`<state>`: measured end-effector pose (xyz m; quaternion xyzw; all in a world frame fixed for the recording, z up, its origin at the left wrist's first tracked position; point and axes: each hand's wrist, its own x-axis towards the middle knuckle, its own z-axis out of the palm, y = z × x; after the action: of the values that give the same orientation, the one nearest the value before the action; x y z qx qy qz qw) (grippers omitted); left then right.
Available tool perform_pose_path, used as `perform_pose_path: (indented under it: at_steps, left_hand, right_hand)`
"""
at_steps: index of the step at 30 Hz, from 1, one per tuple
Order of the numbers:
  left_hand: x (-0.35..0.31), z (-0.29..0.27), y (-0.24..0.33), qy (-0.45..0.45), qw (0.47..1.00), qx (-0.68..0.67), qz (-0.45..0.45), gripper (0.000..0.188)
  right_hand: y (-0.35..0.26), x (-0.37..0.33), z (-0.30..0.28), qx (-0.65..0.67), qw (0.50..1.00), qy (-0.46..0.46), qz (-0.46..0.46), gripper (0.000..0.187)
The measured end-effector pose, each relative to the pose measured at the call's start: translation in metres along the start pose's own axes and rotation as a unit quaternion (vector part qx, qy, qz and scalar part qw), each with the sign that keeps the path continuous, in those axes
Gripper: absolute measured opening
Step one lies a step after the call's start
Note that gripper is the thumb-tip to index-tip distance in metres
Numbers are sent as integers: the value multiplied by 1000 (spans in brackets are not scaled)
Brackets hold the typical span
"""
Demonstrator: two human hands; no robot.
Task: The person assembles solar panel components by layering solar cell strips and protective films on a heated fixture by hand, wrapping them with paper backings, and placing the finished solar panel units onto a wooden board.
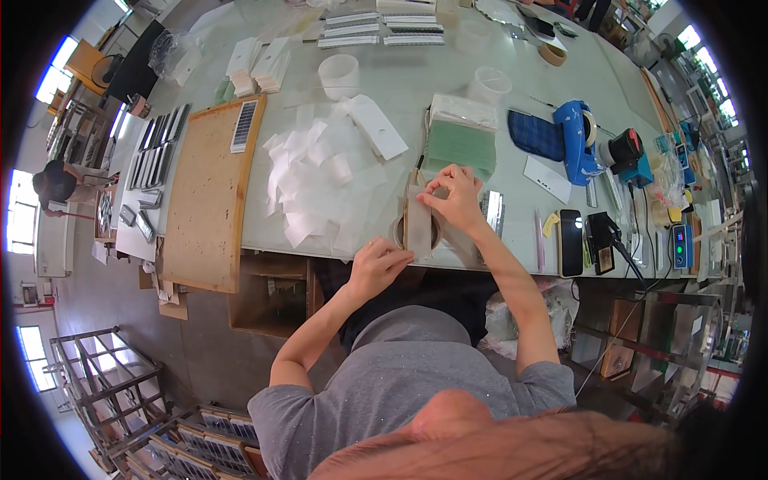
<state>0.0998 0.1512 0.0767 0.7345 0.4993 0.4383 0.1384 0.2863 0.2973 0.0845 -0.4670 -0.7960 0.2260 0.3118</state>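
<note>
A narrow, pale translucent strip lies lengthwise between my hands at the table's front edge. My right hand is closed in a pinch at its far end, the other fingers curled above it. At the near end, my left hand pinches the strip's corner between thumb and fingertips. Beneath the strip is a brown ring like a tape roll, partly covered. Just beyond my right hand sits a stack of green sheets. Loose white sheets are heaped left of the strip.
A wooden board with a small dark panel overhangs the table's left front. A white box and plastic tubs stand farther back. Rightward are a blue tape dispenser, a phone and a cabled tool.
</note>
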Motion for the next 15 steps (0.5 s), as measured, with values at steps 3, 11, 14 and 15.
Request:
perform_pose_path:
  at_steps: [3,11,14,15]
  left_hand:
    - [0,0,-3,0,1000,3,-3,12]
    - [1,0,-5,-7,999,26,25,12]
    - [1,1,-5,-8,999,23,27,12]
    - [0,1,-5,-9,999,23,27,12]
  right_hand:
    - [3,4,3,-12,1000,-9,1,23]
    - [6,5,7,-2,1000,-15,2,23]
    - [9,4,8,-5,1000,-19,0,24]
    - [10,4,8,-11,1000,-24,-6,26]
